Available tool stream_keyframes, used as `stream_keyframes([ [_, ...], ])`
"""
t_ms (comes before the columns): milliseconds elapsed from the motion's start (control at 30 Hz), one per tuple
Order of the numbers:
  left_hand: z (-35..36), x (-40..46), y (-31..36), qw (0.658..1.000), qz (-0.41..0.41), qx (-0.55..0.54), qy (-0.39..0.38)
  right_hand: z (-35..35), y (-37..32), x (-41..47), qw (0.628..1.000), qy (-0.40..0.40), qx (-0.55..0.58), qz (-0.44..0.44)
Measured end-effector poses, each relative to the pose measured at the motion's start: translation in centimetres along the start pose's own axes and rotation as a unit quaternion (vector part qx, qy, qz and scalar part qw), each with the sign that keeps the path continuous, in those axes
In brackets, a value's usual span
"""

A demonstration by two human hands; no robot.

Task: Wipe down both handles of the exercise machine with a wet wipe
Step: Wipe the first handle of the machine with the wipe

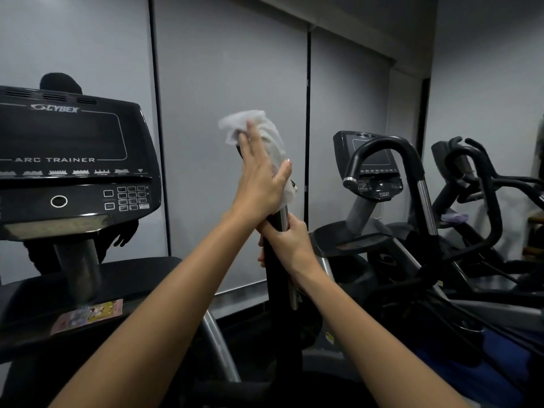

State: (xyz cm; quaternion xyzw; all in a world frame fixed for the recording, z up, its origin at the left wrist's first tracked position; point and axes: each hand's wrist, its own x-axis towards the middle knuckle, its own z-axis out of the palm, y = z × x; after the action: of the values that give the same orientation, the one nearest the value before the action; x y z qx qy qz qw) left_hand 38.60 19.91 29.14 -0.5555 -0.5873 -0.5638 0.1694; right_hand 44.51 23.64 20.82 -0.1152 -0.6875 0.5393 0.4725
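Two hands on one upright handle (278,260), the machine's right-side bar, just right of the Cybex console (67,160). Handle's long axis runs near vertical, leaning slightly left toward the top. Left hand (259,175) is higher: fingers straight, spread a bit, palm pressing the wet wipe (253,125) against the handle's top end; wipe drapes over the tip and down the far side. Right hand (290,245) sits directly below, fingers curled round the bar, steadying it. So unwiped length lies below the left hand, w/ the right hand in the way. Prob. next stroke goes downward along the axis; right hand would need to shift. Second handle not visible here.
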Motion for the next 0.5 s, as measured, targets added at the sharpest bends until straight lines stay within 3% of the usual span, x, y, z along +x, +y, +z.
stream_keyframes([
  [233, 0.0, 2.6, 0.4, 0.998, 0.023, -0.019, 0.053, 0.0, 0.2, 0.3, 1.0, 0.009, 0.003, 0.013],
  [333, -0.8, 2.4, 0.0, 0.995, 0.077, 0.02, 0.06, 0.1, 0.2, 0.2, 1.0, 0.009, 0.003, 0.001],
  [500, -2.7, -1.0, -1.7, 0.983, 0.175, 0.06, -0.009, 0.2, 0.3, 0.0, 1.0, 0.008, 0.017, -0.01],
])
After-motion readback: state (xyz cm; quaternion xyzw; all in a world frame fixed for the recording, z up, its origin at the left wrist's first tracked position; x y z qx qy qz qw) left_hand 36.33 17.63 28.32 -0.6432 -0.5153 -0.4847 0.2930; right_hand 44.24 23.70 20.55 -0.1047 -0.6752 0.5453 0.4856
